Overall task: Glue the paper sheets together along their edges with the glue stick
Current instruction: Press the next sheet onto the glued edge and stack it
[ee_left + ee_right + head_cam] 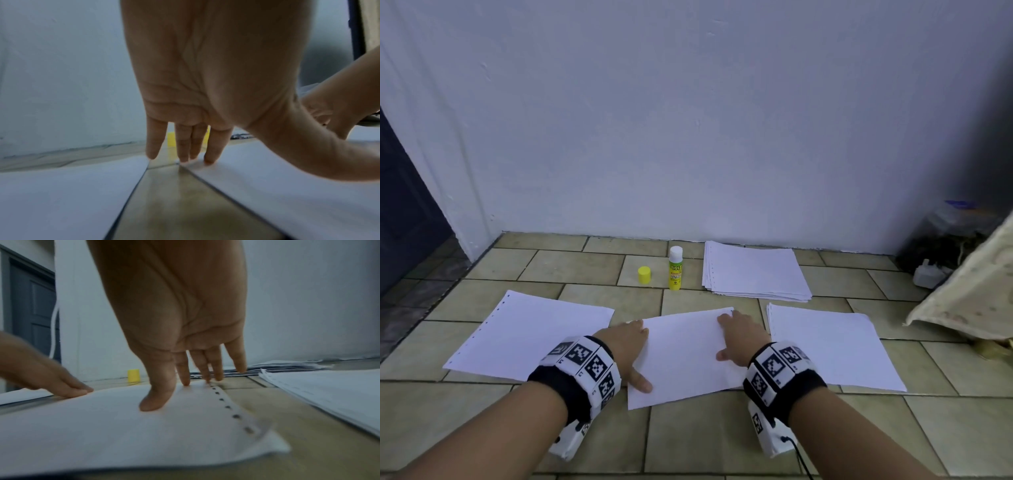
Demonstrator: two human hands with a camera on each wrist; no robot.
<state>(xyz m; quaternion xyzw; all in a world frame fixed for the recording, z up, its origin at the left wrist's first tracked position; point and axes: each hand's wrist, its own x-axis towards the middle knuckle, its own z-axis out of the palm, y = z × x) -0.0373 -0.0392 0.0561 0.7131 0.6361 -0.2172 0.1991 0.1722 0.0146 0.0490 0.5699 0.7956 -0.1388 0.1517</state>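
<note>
A white middle sheet (683, 356) lies on the tiled floor (688, 442). My left hand (628, 346) rests flat on its left edge, fingers straight (183, 146). On its right edge my right hand (739, 337) lies flat, fingers spread, beside a row of punched holes (228, 407). Another sheet (530, 337) lies to the left, a thin pile of sheets (832, 349) to the right. The uncapped glue stick (675, 269) stands upright behind the middle sheet, its yellow cap (644, 274) beside it on the left.
A thicker stack of paper (755, 272) lies at the back near the white wall (688, 120). A pale cloth or sack (969, 294) and a white plug (928, 275) sit at the right. A dark door (400, 205) stands at the left.
</note>
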